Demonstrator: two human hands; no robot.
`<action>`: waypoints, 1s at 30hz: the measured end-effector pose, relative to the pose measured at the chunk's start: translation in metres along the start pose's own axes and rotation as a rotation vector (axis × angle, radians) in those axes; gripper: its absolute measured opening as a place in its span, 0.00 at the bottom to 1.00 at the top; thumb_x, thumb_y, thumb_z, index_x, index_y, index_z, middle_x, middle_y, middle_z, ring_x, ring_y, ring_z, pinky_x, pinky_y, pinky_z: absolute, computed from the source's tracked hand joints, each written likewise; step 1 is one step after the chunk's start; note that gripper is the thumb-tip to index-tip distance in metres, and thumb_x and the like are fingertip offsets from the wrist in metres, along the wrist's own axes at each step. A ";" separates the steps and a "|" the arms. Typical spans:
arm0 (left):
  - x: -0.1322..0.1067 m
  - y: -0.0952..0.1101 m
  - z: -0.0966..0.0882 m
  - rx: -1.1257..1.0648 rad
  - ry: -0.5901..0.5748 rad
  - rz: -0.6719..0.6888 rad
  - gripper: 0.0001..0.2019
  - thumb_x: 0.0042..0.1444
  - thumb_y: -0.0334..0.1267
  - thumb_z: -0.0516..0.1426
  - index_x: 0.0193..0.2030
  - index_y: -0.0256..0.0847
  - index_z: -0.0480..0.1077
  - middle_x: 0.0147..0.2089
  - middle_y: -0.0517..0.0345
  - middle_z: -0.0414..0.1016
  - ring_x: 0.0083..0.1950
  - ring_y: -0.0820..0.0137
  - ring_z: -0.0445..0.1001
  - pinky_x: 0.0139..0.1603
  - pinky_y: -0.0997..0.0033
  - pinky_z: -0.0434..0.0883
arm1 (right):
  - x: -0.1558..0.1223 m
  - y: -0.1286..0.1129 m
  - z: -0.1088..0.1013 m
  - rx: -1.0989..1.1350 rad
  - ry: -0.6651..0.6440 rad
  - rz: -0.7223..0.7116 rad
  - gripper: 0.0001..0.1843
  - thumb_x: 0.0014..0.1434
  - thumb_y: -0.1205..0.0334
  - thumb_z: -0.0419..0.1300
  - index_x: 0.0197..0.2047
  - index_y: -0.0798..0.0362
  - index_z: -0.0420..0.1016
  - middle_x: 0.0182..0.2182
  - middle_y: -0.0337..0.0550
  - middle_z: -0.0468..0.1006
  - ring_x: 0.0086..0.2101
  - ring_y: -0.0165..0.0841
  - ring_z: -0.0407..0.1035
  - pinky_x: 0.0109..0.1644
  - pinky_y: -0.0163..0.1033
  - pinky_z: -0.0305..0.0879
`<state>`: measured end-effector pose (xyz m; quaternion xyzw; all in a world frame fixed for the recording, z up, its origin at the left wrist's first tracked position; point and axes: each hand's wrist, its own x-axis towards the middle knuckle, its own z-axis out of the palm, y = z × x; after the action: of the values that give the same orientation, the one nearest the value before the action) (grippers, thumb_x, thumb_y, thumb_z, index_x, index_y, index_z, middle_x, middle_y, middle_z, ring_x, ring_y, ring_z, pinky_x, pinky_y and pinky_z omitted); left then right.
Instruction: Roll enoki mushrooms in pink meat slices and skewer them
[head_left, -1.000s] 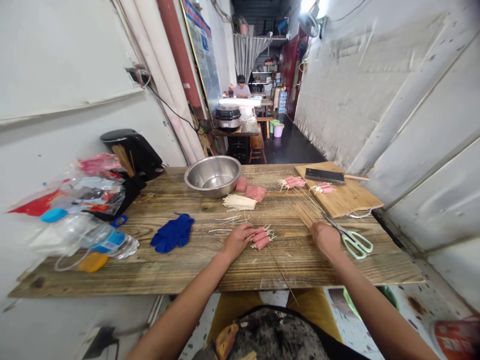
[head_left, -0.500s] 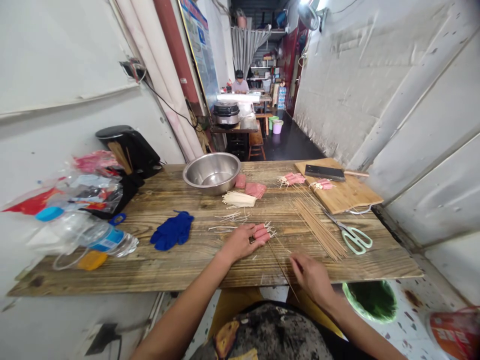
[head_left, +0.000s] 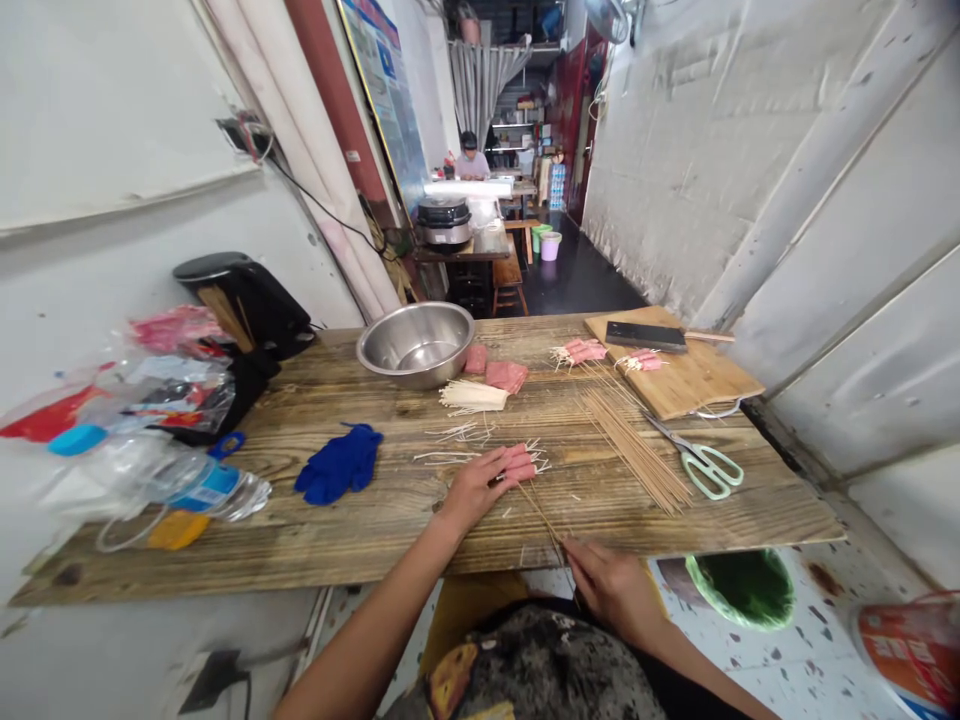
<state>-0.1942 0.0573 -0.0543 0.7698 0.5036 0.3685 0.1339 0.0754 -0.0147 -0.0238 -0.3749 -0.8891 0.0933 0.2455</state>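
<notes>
My left hand (head_left: 474,492) rests on the table with its fingers closed around the near-left side of some pink meat rolls (head_left: 521,462); pale enoki mushroom ends stick out of them. Thin bamboo skewers (head_left: 541,514) run from the rolls toward my body. At the table's front edge my right hand (head_left: 611,585) is closed on their near ends. Behind the rolls lie a bunch of enoki mushrooms (head_left: 474,396), loose mushroom strands (head_left: 461,432) and flat slices of pink meat (head_left: 506,376).
A steel bowl (head_left: 416,345) stands behind the meat. At right lie a bundle of skewers (head_left: 637,455), scissors (head_left: 709,470), finished rolls (head_left: 579,352) and a cutting board (head_left: 712,375) bearing a cleaver (head_left: 646,337). Left are blue gloves (head_left: 339,465) and a water bottle (head_left: 202,485). A person (head_left: 471,160) sits far back.
My right hand has moved down and slightly left and now grips the skewers' near ends. The left hand stays on the rolls. The whole view has shifted slightly.
</notes>
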 end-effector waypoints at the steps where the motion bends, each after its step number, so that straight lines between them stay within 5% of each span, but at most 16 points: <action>1: 0.000 0.000 0.000 -0.007 0.002 -0.001 0.16 0.58 0.41 0.59 0.54 0.47 0.72 0.56 0.53 0.73 0.57 0.63 0.71 0.58 0.57 0.70 | -0.001 0.000 0.001 -0.006 -0.002 0.007 0.17 0.64 0.69 0.47 0.51 0.56 0.73 0.33 0.47 0.80 0.30 0.28 0.74 0.34 0.29 0.68; 15: 0.000 -0.008 0.003 0.027 0.027 0.032 0.13 0.57 0.43 0.59 0.48 0.46 0.76 0.57 0.50 0.72 0.54 0.60 0.74 0.55 0.57 0.73 | -0.006 0.001 0.013 -0.021 0.080 0.003 0.17 0.65 0.69 0.46 0.47 0.59 0.76 0.28 0.47 0.79 0.28 0.29 0.73 0.32 0.29 0.66; 25: 0.005 0.025 -0.005 -0.011 -0.039 0.004 0.14 0.63 0.39 0.54 0.55 0.53 0.71 0.58 0.61 0.71 0.61 0.66 0.68 0.63 0.58 0.66 | -0.005 -0.001 0.007 -0.082 0.102 -0.043 0.18 0.64 0.70 0.46 0.46 0.62 0.76 0.27 0.47 0.78 0.25 0.30 0.73 0.27 0.32 0.64; 30: 0.002 0.022 -0.001 0.018 -0.024 -0.050 0.14 0.62 0.41 0.55 0.54 0.52 0.72 0.58 0.60 0.71 0.61 0.65 0.68 0.63 0.58 0.67 | -0.006 -0.001 0.002 -0.084 0.074 -0.031 0.18 0.64 0.69 0.46 0.46 0.61 0.76 0.28 0.47 0.79 0.26 0.31 0.74 0.28 0.31 0.65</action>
<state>-0.1795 0.0488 -0.0398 0.7627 0.5242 0.3511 0.1420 0.0770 -0.0193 -0.0271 -0.3740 -0.8883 0.0383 0.2639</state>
